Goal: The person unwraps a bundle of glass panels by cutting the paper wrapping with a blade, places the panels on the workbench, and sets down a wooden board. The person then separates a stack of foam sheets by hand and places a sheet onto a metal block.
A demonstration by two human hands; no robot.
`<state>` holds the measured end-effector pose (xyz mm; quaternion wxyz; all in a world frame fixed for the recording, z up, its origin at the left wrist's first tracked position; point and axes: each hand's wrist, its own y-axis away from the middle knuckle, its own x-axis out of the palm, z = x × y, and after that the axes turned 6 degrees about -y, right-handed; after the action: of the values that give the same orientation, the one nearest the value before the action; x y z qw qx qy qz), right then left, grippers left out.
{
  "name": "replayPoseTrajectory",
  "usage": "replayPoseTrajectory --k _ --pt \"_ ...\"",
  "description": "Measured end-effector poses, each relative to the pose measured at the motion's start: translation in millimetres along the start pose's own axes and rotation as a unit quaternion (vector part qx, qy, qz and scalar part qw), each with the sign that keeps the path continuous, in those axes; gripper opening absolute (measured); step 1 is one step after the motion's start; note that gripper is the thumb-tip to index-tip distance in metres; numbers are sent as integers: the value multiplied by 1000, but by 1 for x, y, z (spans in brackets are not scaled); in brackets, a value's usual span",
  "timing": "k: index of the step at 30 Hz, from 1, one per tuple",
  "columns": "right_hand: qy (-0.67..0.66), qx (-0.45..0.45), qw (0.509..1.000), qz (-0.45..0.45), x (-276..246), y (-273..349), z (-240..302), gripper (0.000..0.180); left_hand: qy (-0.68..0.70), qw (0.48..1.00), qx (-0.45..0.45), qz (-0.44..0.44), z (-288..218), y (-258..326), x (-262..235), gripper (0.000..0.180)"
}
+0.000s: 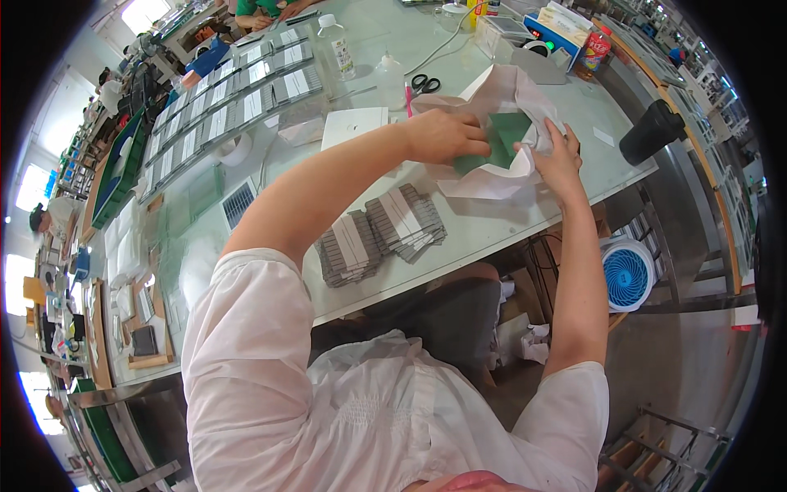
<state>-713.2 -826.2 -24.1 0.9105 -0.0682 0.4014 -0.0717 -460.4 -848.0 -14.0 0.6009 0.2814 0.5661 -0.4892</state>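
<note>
A crumpled sheet of white wrapping paper [500, 182] stands partly folded up at the right of the table. Inside its folds lies a flat dark green piece [507, 135], whose kind I cannot make out. My left hand [449, 138] reaches over the paper's left side, its fingers curled together at the edge of the green piece; what they hold is hidden. On the other side, my right hand [560, 160] grips the paper's right edge between thumb and fingers. Nearer to me lie two fanned stacks of grey striped panels [402, 217] with white bands.
Black-handled scissors [425, 84], a clear bottle [335, 47] and a squeeze bottle [388, 72] stand beyond my hands. Rows of banded panels [238, 90] fill the far left. A black tumbler [652, 133] sits at the right edge. Another person's hands [275, 16] show at the far side.
</note>
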Motion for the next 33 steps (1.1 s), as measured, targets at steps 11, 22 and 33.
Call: replayPoseTrajectory --k 11,22,33 --pt "22 -28 999 -4 10 -8 -13 84 -147 986 77 2 -6 -4 -26 39" --pt "32 -38 999 -12 10 -19 -31 80 -195 977 -50 72 -15 40 -122 45" --pt "31 -33 999 -11 13 -18 -28 87 -124 944 -297 70 -50 171 -180 53"
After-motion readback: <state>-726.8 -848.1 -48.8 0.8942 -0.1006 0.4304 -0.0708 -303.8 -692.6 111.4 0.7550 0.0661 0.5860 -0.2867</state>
